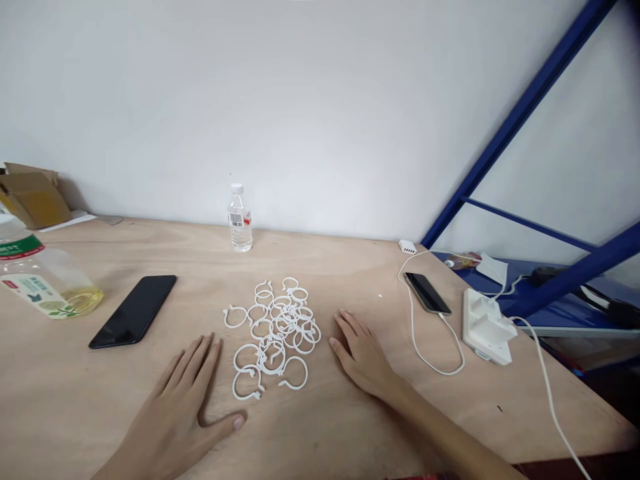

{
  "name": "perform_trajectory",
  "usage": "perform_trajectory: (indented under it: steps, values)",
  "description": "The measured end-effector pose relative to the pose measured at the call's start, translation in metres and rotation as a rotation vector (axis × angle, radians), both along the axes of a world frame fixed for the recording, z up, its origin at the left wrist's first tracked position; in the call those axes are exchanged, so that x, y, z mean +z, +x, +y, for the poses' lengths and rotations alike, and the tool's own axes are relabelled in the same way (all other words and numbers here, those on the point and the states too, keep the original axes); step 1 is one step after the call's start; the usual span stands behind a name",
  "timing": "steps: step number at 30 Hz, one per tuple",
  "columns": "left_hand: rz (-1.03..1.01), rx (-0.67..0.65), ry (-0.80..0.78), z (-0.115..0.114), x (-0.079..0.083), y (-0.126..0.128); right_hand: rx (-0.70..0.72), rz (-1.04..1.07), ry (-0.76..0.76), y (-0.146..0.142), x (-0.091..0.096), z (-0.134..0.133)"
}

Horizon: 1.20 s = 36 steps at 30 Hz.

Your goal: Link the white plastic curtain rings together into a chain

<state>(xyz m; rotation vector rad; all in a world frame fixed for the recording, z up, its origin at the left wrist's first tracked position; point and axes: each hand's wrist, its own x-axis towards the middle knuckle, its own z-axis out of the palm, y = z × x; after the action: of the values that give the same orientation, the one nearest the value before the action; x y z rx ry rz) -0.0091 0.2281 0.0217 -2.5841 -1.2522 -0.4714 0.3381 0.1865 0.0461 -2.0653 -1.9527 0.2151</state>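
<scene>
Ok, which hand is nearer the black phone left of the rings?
Left. The left hand lies front-right of the black phone; the right hand lies farther right, beyond the white plastic rings.

Illumination was bright, even and diffuse across the white wall (pixel 250 100), with no source in view. Faint, soft shadows lay beneath the left hand (pixel 170 413) and the white plastic rings (pixel 273 333). Wide-angle distortion bowed the plywood tabletop (pixel 310 267) toward the frame edges. Fine detail appeared slightly soft.

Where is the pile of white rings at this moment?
In the head view, the rings lie on the table between the left hand and the right hand, in front of the water bottle.
</scene>
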Motion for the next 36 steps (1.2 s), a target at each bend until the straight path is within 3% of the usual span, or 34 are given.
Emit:
perform_trajectory:
  steps: [9,15,24,30,36]
  values:
    - [-0.032,0.09,-0.146,0.004,0.001,0.022,0.059,-0.096,-0.079,0.004,-0.003,0.005]
    - [-0.079,0.083,-0.223,0.012,0.006,0.044,0.066,-0.089,-0.081,0.004,-0.003,0.001]
    - [-0.063,0.034,-0.254,0.033,0.001,0.073,0.236,-0.019,-0.233,-0.01,0.004,0.004]
    - [-0.077,0.052,-0.346,0.068,0.006,0.107,0.202,-0.004,-0.18,-0.015,0.0,0.03]
    - [-0.143,0.112,-0.399,0.134,0.012,0.153,-0.008,-0.009,-0.063,0.006,-0.005,0.085]
